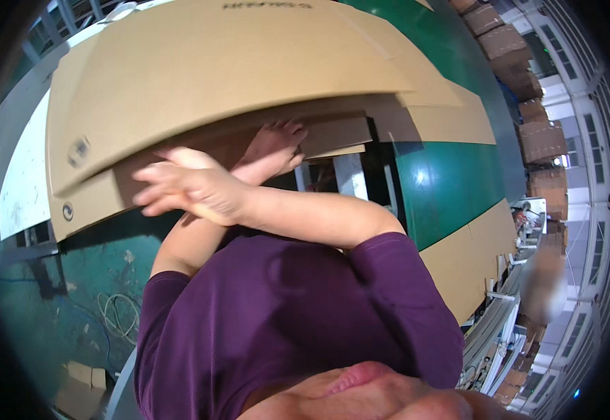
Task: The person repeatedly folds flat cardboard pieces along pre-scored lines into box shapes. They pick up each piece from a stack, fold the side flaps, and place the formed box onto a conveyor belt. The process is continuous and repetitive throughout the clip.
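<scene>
My forearms are crossed in front of my body, the right one on top. My right hand (189,187) reaches to the left with its fingers spread and nothing in them. It is just below the near edge of a large brown cardboard sheet (235,63). That sheet's near edge is raised and casts a shadow on the cardboard beneath (340,134). My left hand (277,148) lies farther right, in this shadow, beside the lower cardboard. Its fingers are loosely bent and apart, and I see nothing held.
A green belt surface (452,185) runs to the right, with another cardboard sheet (469,259) across it. A white panel (28,168) stands at the left. Coiled cable (117,315) and a cardboard piece (81,392) lie on the green floor. Stacked boxes (546,143) line the far right.
</scene>
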Tool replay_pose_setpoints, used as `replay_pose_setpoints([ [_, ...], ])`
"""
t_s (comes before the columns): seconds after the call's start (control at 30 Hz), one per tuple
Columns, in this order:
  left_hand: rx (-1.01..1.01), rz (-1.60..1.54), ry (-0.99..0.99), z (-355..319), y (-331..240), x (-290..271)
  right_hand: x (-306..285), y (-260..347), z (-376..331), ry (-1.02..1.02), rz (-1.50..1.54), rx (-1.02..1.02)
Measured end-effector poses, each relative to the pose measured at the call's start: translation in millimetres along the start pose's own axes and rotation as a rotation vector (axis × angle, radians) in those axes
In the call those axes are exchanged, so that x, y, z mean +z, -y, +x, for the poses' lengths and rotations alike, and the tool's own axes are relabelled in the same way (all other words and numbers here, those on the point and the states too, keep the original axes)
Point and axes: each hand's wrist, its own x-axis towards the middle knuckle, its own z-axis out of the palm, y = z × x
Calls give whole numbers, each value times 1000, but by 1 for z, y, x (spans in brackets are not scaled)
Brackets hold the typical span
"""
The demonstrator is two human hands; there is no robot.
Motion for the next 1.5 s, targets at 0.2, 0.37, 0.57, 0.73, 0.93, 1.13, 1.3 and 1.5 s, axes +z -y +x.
replay_pose_setpoints([
  [0.2, -139, -384, -31, -14, -3, 29, -110, 63, -105, -131, -124, 196],
  [0.37, -270, -117, 146, -3, -20, -9, -210, 200, -192, -1207, -472, -610],
  [0.57, -176, 31, -29, -5, -31, -6, -365, 283, -226, -945, 36, -955],
  [0.73, 25, 258, -265, -16, -53, -10, -314, 234, -197, -962, -208, -727],
  [0.93, -5, 228, -266, -28, -69, -33, -313, 187, -231, -926, -35, -659],
  [1.13, 5, 319, -163, 7, -40, -35, -251, 245, -222, -1064, -626, -978],
  [1.3, 72, 277, -176, 1, -27, -17, -167, 179, -150, -236, -1739, -928],
  [1.5, 94, 240, -187, -2, -18, -5, -201, 117, -111, -128, -2129, -677],
])
